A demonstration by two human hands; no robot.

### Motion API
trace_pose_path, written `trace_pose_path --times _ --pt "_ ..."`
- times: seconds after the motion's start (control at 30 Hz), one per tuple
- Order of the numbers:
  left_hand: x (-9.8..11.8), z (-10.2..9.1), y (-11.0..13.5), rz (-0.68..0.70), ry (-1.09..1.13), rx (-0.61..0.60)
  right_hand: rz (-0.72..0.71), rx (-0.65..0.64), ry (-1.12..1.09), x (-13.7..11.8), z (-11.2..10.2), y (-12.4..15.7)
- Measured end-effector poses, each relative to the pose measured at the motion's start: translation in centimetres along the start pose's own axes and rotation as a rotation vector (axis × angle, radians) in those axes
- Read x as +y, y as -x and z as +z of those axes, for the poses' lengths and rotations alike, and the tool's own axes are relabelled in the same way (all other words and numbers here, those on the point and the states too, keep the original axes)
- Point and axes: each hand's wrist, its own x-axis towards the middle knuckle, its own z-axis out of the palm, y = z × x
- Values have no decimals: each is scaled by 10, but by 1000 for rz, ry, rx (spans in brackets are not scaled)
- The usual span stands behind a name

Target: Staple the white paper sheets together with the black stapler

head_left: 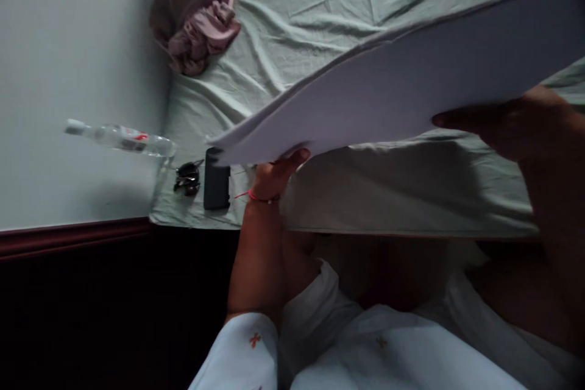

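A large white sheet of paper or thin board (pixel 365 94) stretches across the view above the bed, tilted and slightly bowed; it looks like several layers along its upper edge. My left hand (pixel 281 172), with a red string at the wrist, grips its lower edge near the left end, thumb on the near face and the other fingers hidden behind. My right hand (pixel 507 125) grips the lower edge farther right, thumb along the near face, its other fingers mostly hidden. The sheet's right end runs out of view.
A pale green bedsheet (pixel 256 73) covers the surface in front of me. At its left end are a clear plastic bottle (pixel 132 140), a bunch of keys (pixel 187 178) and a dark rectangular case (pixel 216 186). A crumpled pink cloth (pixel 201 30) lies farther back beside the wall (pixel 77 42).
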Motion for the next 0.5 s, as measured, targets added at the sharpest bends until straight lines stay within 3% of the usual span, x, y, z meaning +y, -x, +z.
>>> trace_pose_path --times 0.17,0.3,0.5 --pt "15 9 -4 -26 -54 -52 57 -18 -54 -2 0 -1" --pt "18 14 -11 31 73 -82 188 -19 -159 -10 2 -1" --pt "23 19 -10 -194 273 -90 293 -1 -293 -19 1 -1"
